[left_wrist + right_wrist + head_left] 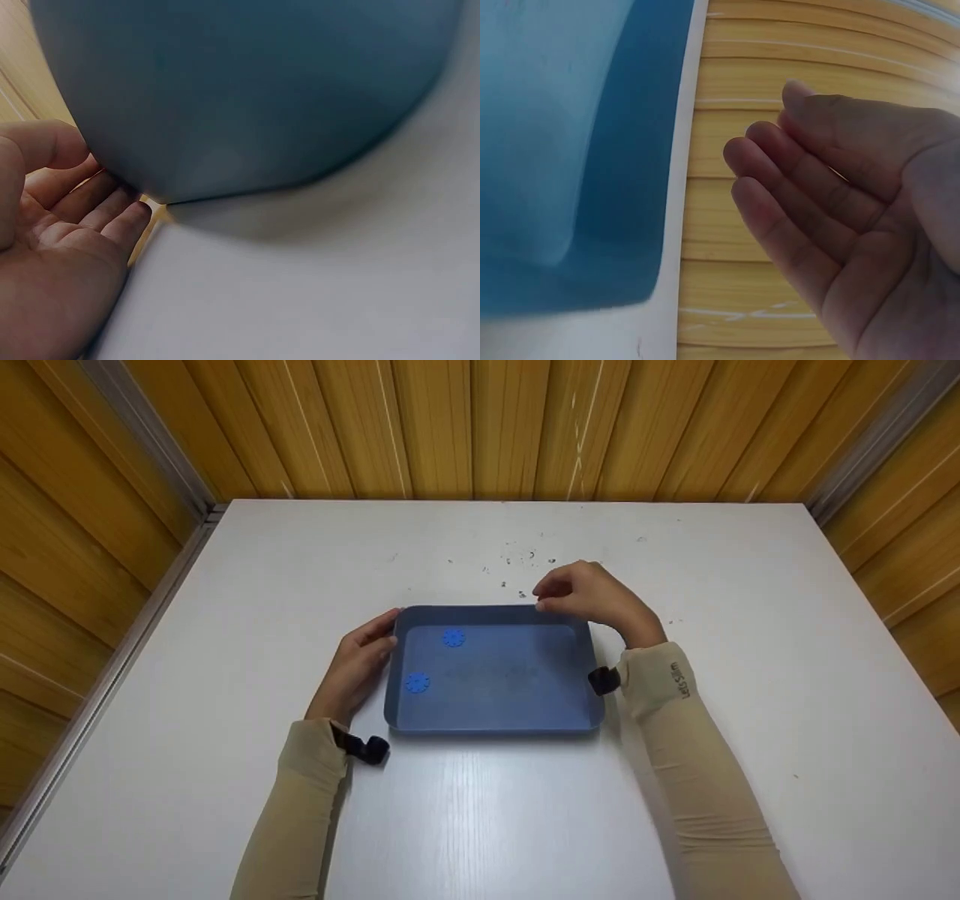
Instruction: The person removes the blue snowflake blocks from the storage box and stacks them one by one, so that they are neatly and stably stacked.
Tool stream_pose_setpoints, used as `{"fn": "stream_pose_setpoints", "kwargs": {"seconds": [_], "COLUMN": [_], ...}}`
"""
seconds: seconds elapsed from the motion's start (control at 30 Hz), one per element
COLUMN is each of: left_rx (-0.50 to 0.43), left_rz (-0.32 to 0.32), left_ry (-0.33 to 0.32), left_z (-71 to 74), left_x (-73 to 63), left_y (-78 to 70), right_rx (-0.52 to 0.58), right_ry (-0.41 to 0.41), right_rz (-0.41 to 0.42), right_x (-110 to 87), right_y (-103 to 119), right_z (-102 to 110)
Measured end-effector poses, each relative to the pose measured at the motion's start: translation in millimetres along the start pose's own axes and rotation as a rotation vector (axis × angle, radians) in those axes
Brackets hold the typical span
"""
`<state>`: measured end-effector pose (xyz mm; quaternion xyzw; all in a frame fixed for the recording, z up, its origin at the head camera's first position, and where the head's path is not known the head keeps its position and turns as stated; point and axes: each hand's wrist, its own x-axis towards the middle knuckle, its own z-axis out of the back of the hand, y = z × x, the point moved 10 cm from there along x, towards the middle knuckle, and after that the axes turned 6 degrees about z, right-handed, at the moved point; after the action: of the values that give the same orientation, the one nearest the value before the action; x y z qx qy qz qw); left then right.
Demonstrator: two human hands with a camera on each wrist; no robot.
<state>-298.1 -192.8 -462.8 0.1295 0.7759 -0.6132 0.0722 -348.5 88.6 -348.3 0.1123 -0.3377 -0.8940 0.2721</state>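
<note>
A shallow blue-grey tray sits on the white table. Two small blue notched discs lie in its left part, one near the far wall and one lower down. My left hand is at the tray's left side, thumb and fingertips against the outside of its wall. In the left wrist view, the left fingers show loosely bent below the tray's edge. Over the far rim, toward the right corner, hovers my right hand. The right wrist view shows its bent fingers with nothing between them.
The white table extends around the tray, with small dark marks beyond its far rim. Wood-look panels stand along the back and both sides. A black wrist camera overlaps the tray's right wall.
</note>
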Motion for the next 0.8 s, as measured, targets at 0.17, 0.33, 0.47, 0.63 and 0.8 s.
{"fn": "stream_pose_setpoints", "kwargs": {"seconds": [0.17,0.33,0.47,0.63,0.8], "left_rx": [-0.015,-0.015,-0.012,-0.006,0.008], "left_rz": [-0.016,-0.017,-0.016,-0.012,-0.005], "left_ry": [0.012,0.004,0.002,0.001,-0.007], "left_z": [-0.4,0.6,0.6,0.4,0.2], "left_x": [0.6,1.0,0.5,0.5,0.7], "left_y": [-0.2,-0.1,-0.7,-0.4,0.4], "right_rx": [0.019,0.031,0.036,0.025,0.023], "right_ry": [0.044,0.074,0.098,0.136,0.163], "right_rz": [0.021,0.044,0.069,0.083,0.106], "right_x": [11.9,23.6,32.0,39.6,45.3], "right_y": [8.6,16.1,21.9,26.4,32.1], "right_z": [-17.7,-34.1,-48.0,-65.7,-80.2]}}
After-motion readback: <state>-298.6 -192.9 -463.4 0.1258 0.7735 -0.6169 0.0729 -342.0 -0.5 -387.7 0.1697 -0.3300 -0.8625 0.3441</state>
